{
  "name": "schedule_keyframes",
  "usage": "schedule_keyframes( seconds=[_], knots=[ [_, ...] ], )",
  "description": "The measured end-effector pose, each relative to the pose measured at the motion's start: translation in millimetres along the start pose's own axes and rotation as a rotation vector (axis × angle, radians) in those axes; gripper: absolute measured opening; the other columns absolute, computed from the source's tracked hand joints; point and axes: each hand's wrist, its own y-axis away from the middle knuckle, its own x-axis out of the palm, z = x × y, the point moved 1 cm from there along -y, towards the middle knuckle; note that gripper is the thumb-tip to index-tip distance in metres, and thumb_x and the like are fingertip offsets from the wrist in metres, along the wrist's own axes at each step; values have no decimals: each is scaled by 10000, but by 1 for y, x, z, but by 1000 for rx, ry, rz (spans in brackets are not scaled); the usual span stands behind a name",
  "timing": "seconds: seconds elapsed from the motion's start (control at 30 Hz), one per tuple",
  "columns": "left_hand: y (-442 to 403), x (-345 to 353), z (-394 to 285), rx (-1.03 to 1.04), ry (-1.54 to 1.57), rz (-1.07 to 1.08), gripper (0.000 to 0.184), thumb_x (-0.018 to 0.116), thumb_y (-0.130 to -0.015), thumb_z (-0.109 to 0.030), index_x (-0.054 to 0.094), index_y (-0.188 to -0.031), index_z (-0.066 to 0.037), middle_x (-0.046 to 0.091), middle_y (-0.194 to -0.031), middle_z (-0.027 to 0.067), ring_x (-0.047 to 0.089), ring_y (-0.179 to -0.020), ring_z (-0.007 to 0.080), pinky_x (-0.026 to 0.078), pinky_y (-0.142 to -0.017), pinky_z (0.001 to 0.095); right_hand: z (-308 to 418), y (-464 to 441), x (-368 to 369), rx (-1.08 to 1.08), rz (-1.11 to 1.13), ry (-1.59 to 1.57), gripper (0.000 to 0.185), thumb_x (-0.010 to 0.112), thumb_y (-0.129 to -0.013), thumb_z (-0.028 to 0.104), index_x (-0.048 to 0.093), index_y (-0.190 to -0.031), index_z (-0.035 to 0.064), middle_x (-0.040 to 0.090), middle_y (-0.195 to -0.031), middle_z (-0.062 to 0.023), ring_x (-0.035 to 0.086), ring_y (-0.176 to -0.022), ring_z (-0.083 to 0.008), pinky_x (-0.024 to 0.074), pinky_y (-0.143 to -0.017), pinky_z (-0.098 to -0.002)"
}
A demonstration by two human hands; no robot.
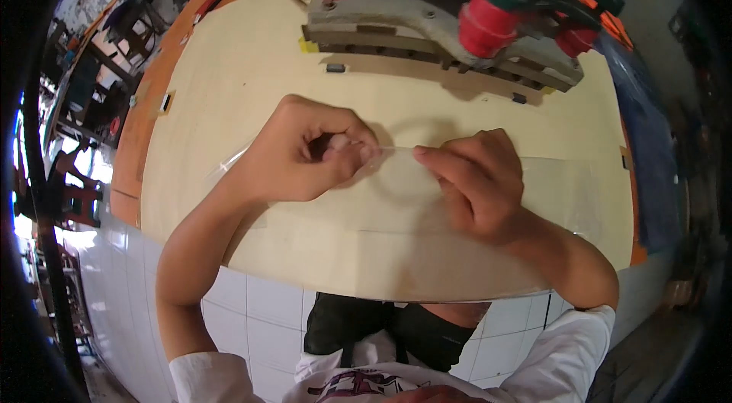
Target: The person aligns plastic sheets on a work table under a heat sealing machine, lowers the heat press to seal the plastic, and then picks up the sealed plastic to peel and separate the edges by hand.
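A clear plastic sheet [560, 182] spreads low over the pale board, its outline hard to follow against the surface. Near its upper edge my left hand [305, 151] pinches the plastic between curled thumb and fingers. Just to the right, my right hand [480, 182] is also closed, thumb and forefinger on the same edge. A short stretch of the sheet's edge shows between the two sets of fingertips. The left end of the sheet passes behind my left wrist, where a shiny strip catches the light.
The pale board [221, 75] lies on an orange-brown table [126, 193]. Beyond my hands a metal press head [404, 29] with red fittings overhangs the board. Small dark blocks [335, 68] sit on the board. Blue plastic material [652, 174] hangs at the right edge.
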Motion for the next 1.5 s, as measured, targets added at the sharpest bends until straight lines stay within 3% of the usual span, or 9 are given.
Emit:
schedule_keyframes(
  seconds=[0.27, 0.43, 0.53, 0.7, 0.93, 1.03, 1.23, 1.4, 1.5],
  knots=[
    [0, 0, -3, -39, 38, -13, 76, 631, -801, -13, 698, -812, 21, 502, -539, -26, 376, -500, 24, 286, -453, 230, 4, 1, 1, 47, -25, -9, 347, 618, -688, 38, 686, -1024, 93, 550, -812, -9, 541, -712, -177, 379, -658, -342],
    [-2, -3, -6, 105, -33, 13, 124, 613, -742, 16, 701, -829, 27, 632, -764, 74, 583, -653, 141, 452, -603, 250, 8, -5, -3, 3, -106, 12, 305, 695, -678, -44, 712, -968, 49, 576, -764, -25, 534, -633, -189, 388, -606, -304],
    [-3, -3, -4, 185, -2, 9, 153, 595, -729, 22, 702, -837, 34, 635, -816, 88, 595, -707, 145, 466, -636, 247, 7, -2, -2, 33, -46, -21, 336, 635, -700, 19, 692, -1027, 69, 586, -830, -16, 557, -730, -188, 415, -677, -327],
    [-2, -4, -2, 128, 69, 30, 184, 577, -729, 56, 711, -853, 32, 638, -896, 97, 612, -772, 145, 491, -663, 245, 11, -5, -8, 47, -31, -68, 323, 673, -698, -1, 685, -1019, 32, 616, -869, -66, 605, -797, -232, 507, -671, -334],
    [-3, -6, -12, 123, 64, 87, 149, 585, -761, 59, 692, -864, 61, 647, -847, 107, 630, -757, 144, 508, -659, 238, 15, -10, -8, 21, -117, -64, 293, 684, -685, -96, 693, -962, 1, 653, -850, -119, 673, -834, -285, 569, -700, -333],
    [-1, -5, -13, 68, 29, 48, 89, 624, -760, 12, 684, -814, 48, 649, -782, 112, 613, -713, 173, 473, -656, 279, 14, -5, -5, 22, -105, -22, 290, 692, -696, 6, 684, -986, 25, 634, -852, -101, 659, -806, -259, 553, -782, -373],
    [-3, -3, -3, 229, -29, 6, 116, 614, -781, -17, 705, -844, 21, 640, -721, 66, 560, -636, 90, 424, -540, 236, 12, -6, -5, -25, -140, 47, 305, 673, -691, 1, 691, -988, 69, 608, -805, -38, 619, -689, -209, 534, -687, -339],
    [3, -4, -16, -8, -46, 2, 116, 642, -819, -91, 690, -828, 14, 642, -721, 61, 548, -643, 91, 409, -573, 256, 10, -2, -1, 7, -94, 15, 343, 666, -686, -3, 691, -1018, 82, 613, -812, -35, 621, -670, -192, 498, -586, -327],
    [3, -3, -4, 51, -26, -7, 114, 633, -820, -78, 700, -850, 9, 642, -714, 51, 514, -600, 76, 389, -531, 255, 11, -3, -2, 16, -80, 41, 363, 665, -682, -3, 695, -1033, 84, 634, -826, -45, 628, -665, -191, 494, -580, -320]
  ],
)
